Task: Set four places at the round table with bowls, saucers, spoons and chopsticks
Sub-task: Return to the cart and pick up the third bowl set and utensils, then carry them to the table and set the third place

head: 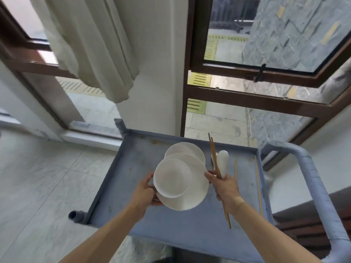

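A bowl sitting on a saucer is held up over the cart tray by the left hand, with the fingers curled under the left rim. A spoon and a pair of chopsticks are gripped together in the right hand, and its fingertips are touching the right rim of the saucer. More white dishes are left on the tray near its far edge, just behind the held stack. Two more loose chopsticks are lying along the right edge of the tray.

It looks like one place's things are being picked up to be carried to the round table, which is not seen here. To do this well, the saucer should be kept flat so the bowl is not slid off. The spoon and chopsticks should be held tight, as they are thin and smooth and could be dropped. The stack should be lifted clear of the dishes behind it.

The tray is blue-grey, worn, with low raised sides and a thick padded handle at the right. Pale floor tiles, brown window frames and a light curtain can be seen around it.
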A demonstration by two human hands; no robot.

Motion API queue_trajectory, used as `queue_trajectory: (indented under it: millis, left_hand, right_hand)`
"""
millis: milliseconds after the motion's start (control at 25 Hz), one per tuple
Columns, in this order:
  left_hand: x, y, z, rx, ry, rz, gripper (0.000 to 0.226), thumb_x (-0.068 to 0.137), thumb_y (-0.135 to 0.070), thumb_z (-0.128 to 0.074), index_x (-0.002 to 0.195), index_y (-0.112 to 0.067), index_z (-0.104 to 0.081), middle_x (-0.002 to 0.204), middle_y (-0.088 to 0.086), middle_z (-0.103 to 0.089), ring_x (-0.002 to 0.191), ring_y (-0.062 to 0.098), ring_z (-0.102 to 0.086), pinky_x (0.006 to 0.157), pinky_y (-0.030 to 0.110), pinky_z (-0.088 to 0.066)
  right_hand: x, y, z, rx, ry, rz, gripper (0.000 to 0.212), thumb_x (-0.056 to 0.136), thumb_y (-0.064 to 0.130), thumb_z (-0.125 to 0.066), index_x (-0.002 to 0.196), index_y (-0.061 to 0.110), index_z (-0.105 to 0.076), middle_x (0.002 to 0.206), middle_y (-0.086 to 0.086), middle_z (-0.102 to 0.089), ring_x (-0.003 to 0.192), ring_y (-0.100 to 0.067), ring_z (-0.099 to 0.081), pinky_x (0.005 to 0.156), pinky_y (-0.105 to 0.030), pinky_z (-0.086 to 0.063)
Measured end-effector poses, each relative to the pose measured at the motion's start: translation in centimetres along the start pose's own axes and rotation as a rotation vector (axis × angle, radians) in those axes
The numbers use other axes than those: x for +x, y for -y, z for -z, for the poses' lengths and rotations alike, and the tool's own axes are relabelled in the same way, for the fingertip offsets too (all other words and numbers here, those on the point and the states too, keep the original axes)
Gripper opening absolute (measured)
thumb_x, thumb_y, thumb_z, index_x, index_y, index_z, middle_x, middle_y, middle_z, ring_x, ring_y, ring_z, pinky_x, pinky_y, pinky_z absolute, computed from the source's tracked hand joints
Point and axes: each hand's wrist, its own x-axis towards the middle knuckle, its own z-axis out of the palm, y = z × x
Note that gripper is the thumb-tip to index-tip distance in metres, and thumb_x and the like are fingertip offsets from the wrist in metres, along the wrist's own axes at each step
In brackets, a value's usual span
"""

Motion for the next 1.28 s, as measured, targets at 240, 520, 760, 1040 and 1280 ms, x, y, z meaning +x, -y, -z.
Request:
queue_trajectory:
  millis: [240, 520, 760, 1040, 1280]
  left_hand:
    - [-5.7, 3.2, 1.7, -0.118, -0.229, -0.001, 0.059, 0.089, 0.011, -0.046, 0.123, -0.035, -0.058, 0.088, 0.001, -0.079, 0.077, 0.027, -0.077, 0.059, 0.041, -0.062]
    - [-14.3, 7.3, 4.9, -0.245, -0.520, 0.005, 0.028, 0.094, 0.002, -0.051, 0.109, -0.021, -0.054, 0.103, 0.014, -0.071, 0.081, 0.031, -0.074, 0.056, 0.038, -0.061]
    - [-22.3, 11.5, 8.8, -0.363, -0.752, 0.005, 0.031, 0.088, 0.008, -0.043, 0.104, -0.016, -0.053, 0.092, 0.018, -0.074, 0.074, 0.033, -0.073, 0.055, 0.036, -0.059]
    - [-32.3, 18.8, 13.3, -0.511, -1.012, -0.013, 0.030, 0.091, 0.004, -0.043, 0.103, -0.020, -0.056, 0.090, 0.015, -0.074, 0.070, 0.027, -0.072, 0.055, 0.034, -0.058]
    - [-42.6, 26.3, 16.5, -0.660, -1.223, -0.011, 0.035, 0.091, 0.005, -0.042, 0.105, -0.023, -0.058, 0.091, 0.014, -0.073, 0.067, 0.025, -0.073, 0.054, 0.033, -0.058]
  right_hand:
    - [-1.7, -0.1, -2.7, -0.115, 0.161, 0.037, 0.007, 0.081, 0.019, -0.080, 0.084, 0.015, -0.075, 0.067, -0.003, -0.070, 0.034, -0.002, -0.044, 0.033, -0.018, -0.033]
    - [-5.2, -1.2, -8.6, -0.244, 0.458, 0.088, 0.008, 0.083, 0.014, -0.077, 0.077, 0.013, -0.071, 0.066, -0.009, -0.066, 0.032, -0.006, -0.036, 0.035, -0.020, -0.027]
    - [-10.9, -3.1, -15.5, -0.406, 0.705, 0.152, 0.007, 0.084, 0.015, -0.076, 0.082, 0.010, -0.071, 0.072, -0.013, -0.071, 0.030, -0.003, -0.039, 0.032, -0.020, -0.031]
    - [-21.4, -7.2, -23.3, -0.574, 0.979, 0.216, 0.008, 0.084, 0.016, -0.075, 0.082, 0.012, -0.069, 0.074, -0.012, -0.071, 0.036, -0.007, -0.044, 0.041, -0.025, -0.036]
    - [-33.2, -12.8, -28.1, -0.677, 1.193, 0.219, 0.008, 0.085, 0.013, -0.074, 0.084, 0.008, -0.069, 0.075, -0.016, -0.070, 0.036, -0.010, -0.032, 0.037, -0.023, -0.028]
